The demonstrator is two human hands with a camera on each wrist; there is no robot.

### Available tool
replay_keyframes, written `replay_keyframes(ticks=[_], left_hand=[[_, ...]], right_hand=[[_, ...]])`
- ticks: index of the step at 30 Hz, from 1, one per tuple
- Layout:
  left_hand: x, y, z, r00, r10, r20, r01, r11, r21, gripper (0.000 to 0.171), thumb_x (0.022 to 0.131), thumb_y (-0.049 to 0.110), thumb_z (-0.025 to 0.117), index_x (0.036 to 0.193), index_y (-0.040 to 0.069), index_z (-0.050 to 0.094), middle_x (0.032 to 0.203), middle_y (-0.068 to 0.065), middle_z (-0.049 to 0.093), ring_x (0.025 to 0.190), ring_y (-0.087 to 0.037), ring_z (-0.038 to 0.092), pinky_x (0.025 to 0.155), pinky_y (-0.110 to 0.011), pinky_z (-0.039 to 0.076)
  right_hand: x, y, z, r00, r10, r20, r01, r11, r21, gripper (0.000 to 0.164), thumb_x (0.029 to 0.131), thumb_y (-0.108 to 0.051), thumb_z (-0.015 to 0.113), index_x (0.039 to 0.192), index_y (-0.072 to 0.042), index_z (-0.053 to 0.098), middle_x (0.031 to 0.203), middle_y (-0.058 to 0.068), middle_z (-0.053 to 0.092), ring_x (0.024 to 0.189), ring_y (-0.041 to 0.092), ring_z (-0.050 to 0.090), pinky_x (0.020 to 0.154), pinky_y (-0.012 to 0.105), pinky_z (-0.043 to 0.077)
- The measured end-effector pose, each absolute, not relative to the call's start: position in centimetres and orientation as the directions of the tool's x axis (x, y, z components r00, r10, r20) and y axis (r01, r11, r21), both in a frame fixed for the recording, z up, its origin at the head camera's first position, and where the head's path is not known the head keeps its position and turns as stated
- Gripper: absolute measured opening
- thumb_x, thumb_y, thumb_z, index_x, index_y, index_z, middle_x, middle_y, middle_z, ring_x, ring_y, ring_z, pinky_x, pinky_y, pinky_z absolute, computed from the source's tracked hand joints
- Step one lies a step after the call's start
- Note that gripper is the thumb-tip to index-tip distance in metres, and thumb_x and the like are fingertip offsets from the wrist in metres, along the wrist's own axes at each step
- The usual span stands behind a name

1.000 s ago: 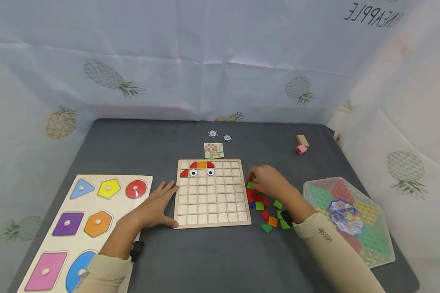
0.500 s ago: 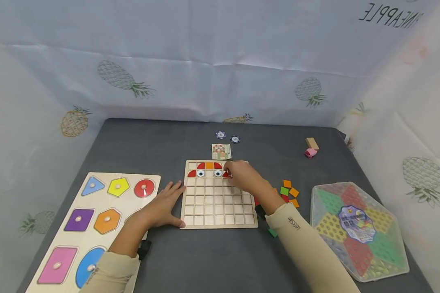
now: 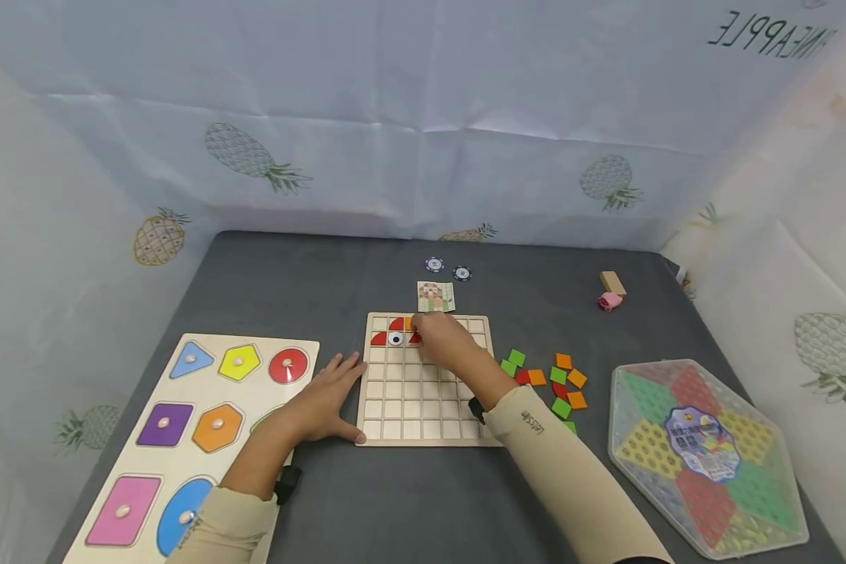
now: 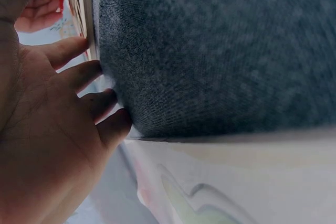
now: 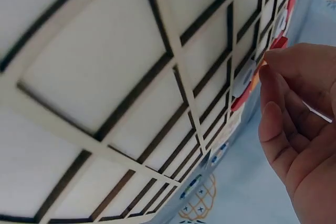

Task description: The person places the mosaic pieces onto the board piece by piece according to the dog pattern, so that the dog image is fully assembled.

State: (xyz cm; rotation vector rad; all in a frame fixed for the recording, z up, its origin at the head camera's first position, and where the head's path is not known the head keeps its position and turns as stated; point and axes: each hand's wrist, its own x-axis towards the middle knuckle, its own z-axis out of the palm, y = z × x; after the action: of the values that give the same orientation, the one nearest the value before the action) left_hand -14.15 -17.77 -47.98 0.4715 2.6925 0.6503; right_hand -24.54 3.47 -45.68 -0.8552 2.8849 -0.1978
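Observation:
A wooden grid board (image 3: 402,407) lies on the dark table, with red tiles (image 3: 378,338), an orange tile and a white eye tile (image 3: 395,338) in its upper cells. My right hand (image 3: 447,342) is over the board's top rows and pinches a small red tile (image 5: 281,41) between thumb and index finger. It hides some upper cells in the head view; the right wrist view shows two eye tiles near the fingers. My left hand (image 3: 327,399) spreads its fingers along the board's left edge, thumb at the lower left corner.
Loose green, orange and red tiles (image 3: 558,375) lie right of the board. A shape puzzle board (image 3: 211,352) is at left, a hexagonal game box (image 3: 641,486) at right. Behind are a picture card (image 3: 435,297), two chips (image 3: 461,273), a wooden block (image 3: 612,283) and a pink figure (image 3: 609,301).
My right hand has moved from the loose tile pile leftward onto the board's upper rows, bringing a red tile. The left hand stays at the board's edge. The head view has shifted slightly.

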Motion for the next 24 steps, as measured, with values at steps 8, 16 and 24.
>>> replay_keyframes(ticks=[8, 16, 24], left_hand=[[-14.02, -17.72, -47.56, -0.891, 0.381, -0.245, 0.231, 0.848, 0.478, 0.107, 0.055, 0.041, 0.083, 0.142, 0.010, 0.028, 0.149, -0.011, 0.020, 0.137, -0.035, 0.010, 0.106, -0.053, 0.020], [-14.17, -17.72, -47.71, -0.893, 0.370, -0.258, 0.216, 0.853, 0.474, 0.108, 0.055, 0.041, 0.083, 0.142, 0.011, 0.028, 0.150, -0.010, 0.019, 0.138, -0.034, 0.009, 0.106, -0.053, 0.019], [-14.15, -17.67, -47.64, -0.890, 0.370, -0.265, 0.212, 0.852, 0.478, 0.108, 0.055, 0.041, 0.084, 0.143, 0.012, 0.027, 0.150, -0.009, 0.019, 0.138, -0.033, 0.009, 0.107, -0.052, 0.019]], right_hand=[[-24.67, 2.90, -45.87, -0.827, -0.556, -0.081, -0.543, 0.829, -0.135, 0.015, 0.082, -0.006, 0.060, 0.097, -0.008, 0.064, 0.084, 0.003, 0.062, 0.073, 0.013, 0.056, 0.063, 0.026, 0.047], [-24.74, 2.64, -45.79, -0.825, -0.555, -0.109, -0.543, 0.831, -0.121, 0.014, 0.084, -0.006, 0.058, 0.096, -0.010, 0.065, 0.083, 0.003, 0.061, 0.072, 0.012, 0.054, 0.062, 0.027, 0.045], [-24.66, 2.73, -45.81, -0.819, -0.560, -0.121, -0.547, 0.827, -0.128, 0.017, 0.084, -0.006, 0.057, 0.097, -0.011, 0.067, 0.084, 0.001, 0.062, 0.073, 0.011, 0.055, 0.062, 0.026, 0.045]])
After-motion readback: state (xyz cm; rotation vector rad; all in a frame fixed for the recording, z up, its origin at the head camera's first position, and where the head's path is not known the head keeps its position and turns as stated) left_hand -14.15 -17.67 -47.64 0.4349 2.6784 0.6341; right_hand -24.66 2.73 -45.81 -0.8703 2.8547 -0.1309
